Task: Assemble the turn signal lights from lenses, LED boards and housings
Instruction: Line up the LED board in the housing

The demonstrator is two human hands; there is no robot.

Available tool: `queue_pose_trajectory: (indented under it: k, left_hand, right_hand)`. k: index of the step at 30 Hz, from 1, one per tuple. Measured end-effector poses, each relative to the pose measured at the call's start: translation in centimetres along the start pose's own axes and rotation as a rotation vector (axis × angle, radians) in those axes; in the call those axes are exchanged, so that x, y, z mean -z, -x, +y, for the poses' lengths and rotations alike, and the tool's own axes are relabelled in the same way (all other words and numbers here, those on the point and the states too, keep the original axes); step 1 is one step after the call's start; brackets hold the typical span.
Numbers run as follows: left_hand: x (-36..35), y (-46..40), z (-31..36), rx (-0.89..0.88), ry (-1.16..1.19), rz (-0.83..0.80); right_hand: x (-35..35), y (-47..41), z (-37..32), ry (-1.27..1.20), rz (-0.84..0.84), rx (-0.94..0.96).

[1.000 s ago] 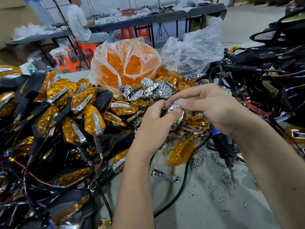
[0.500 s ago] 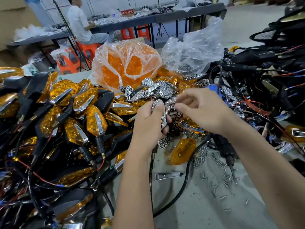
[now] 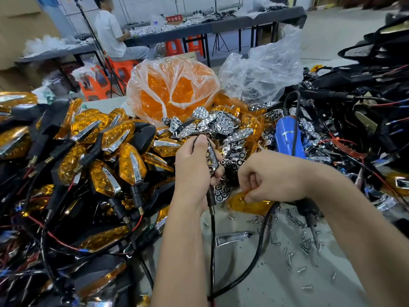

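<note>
Turn signal housing (image 3: 213, 156): black shell, chrome reflector inside, threaded stem and black wire hanging below; gripped in left hand (image 3: 194, 165), above table centre.
Right hand (image 3: 269, 180): fingers curled, pinching amber lens (image 3: 247, 203) lying on table.
Surface: grey table (image 3: 254, 282), loose screws (image 3: 296, 251) scattered.
Room: workshop, second person (image 3: 112, 32) seated at far bench.
Counts: 2 hands, 1 blue screwdriver (image 3: 287, 138), finished lights (image 3: 93, 156) too many to count.

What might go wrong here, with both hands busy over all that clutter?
The left hand grips a housing whose dangling wire might snag on the cable beside it. The right hand, pinching an amber lens, might knock loose screws off the table.
</note>
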State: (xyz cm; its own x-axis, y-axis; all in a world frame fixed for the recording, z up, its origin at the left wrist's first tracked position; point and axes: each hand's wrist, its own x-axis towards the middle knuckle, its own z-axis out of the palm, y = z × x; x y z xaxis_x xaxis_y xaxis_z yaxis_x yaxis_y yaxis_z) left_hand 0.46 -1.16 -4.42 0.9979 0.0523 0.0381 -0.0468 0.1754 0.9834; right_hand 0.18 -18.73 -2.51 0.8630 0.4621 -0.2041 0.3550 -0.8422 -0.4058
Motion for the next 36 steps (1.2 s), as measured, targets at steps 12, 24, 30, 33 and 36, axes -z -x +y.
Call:
queue_pose_trajectory:
  k: [12,24,30,33,36]
  left_hand:
    - [-0.6,0.5,1.0,0.029,0.224,-0.138]
    - [-1.2,0.4,1.2,-0.051,0.314,0.004]
    - [-1.1,0.4,1.2,-0.037,0.354,-0.014]
    - [-1.1,0.3,1.1,-0.002,0.338,-0.014]
    - [-1.1,0.3,1.0,-0.020,0.347,-0.001]
  right_hand:
    - [1.5,0.9,0.2,-0.722,0.380,0.095]
    - [1.1,0.1,-1.5,-1.210,0.504,0.107]
    - [1.4,0.3,-2.3,-1.368,0.461,0.175]
    - [1.1,0.4,-1.9,-1.208,0.530,0.174]
    - [0.9,0.0,-1.3,-1.099,0.583,0.116]
